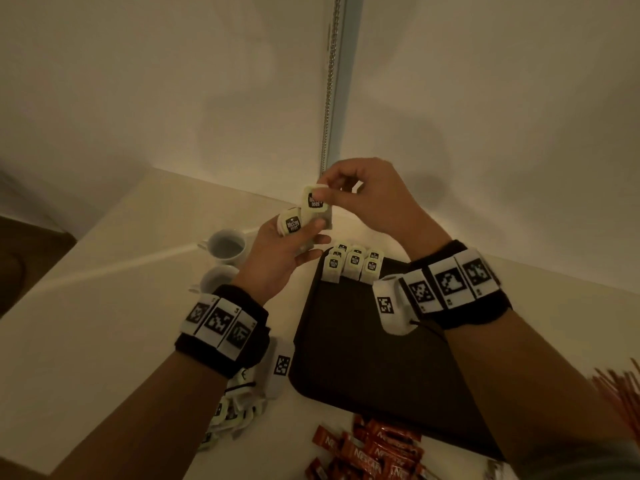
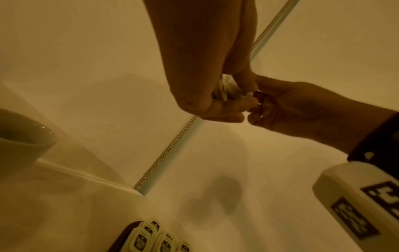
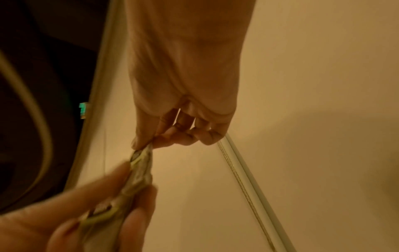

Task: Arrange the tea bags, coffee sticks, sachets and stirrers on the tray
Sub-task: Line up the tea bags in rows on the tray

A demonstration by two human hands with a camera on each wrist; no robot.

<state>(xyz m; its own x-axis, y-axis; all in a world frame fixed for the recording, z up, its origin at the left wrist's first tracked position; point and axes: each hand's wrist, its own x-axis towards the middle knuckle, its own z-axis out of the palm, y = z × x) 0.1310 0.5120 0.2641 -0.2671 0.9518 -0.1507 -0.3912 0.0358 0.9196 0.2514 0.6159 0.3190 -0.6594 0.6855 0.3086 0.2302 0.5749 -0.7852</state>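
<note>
From above, at the far left, two white cups (image 1: pixel 227 244) stand on the pale counter (image 1: pixel 104 306); a loose heap of tea bags (image 1: pixel 232 410) lies near the front edge beneath the left forearm, and only this head view shows it. The left hand (image 1: pixel 284 258) is raised palm-up above the counter, fingers curled round a small stack of tea bags (image 1: pixel 292 223) with the thumb pressed on top. The left wrist view adds little about that stack, showing just crumpled paper edges between the fingers, but it does catch the corner of the dark tray (image 2: pixel 121 238) with standing bags below. To the right of the left hand, the right hand (image 1: pixel 367 199) comes in from above, wrist bent, thumb and forefinger pinching the top corner of one tea bag (image 1: pixel 315 202) that still overlaps the stack; the right wrist view confirms the tight pinch (image 3: pixel 142 145) and the remaining fingers tucked in. Below, two rows of tea bags (image 1: pixel 353 265) stand at the far end of the tray (image 1: pixel 363 358). Red coffee sticks (image 1: pixel 374 452) lie scattered in front of it, and thin stirrers (image 1: pixel 620 393) fan out at the far right edge.
</note>
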